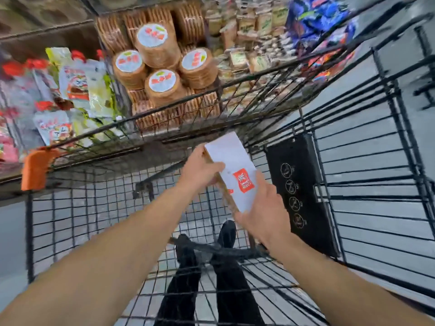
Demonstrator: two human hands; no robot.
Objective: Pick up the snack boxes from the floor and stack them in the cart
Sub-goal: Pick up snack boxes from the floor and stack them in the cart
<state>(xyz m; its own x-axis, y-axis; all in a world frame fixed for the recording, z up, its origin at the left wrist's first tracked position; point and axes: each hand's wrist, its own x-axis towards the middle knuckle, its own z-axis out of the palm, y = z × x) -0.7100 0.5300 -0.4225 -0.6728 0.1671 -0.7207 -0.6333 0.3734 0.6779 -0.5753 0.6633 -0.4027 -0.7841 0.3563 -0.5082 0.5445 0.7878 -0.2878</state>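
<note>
A white snack box [231, 161] with a red label and a brown side is held above the black wire cart [70, 208]. My left hand [200, 168] grips its left edge, thumb lying over the white face. My right hand [261, 215] holds its lower right end, fingers wrapped round the edge. The box is tilted, its long side running from upper left to lower right. Through the mesh of the cart's basket I see grey floor and my dark trousers and shoes [226, 234].
Behind the cart a wire shelf [179, 107] carries round stacks of brown biscuits [162, 83], white pouches [77, 83] at left and blue bags [317, 17] at right. A black flap [299, 184] with round icons hangs on the cart's right. An orange corner guard [35, 168] sits at left.
</note>
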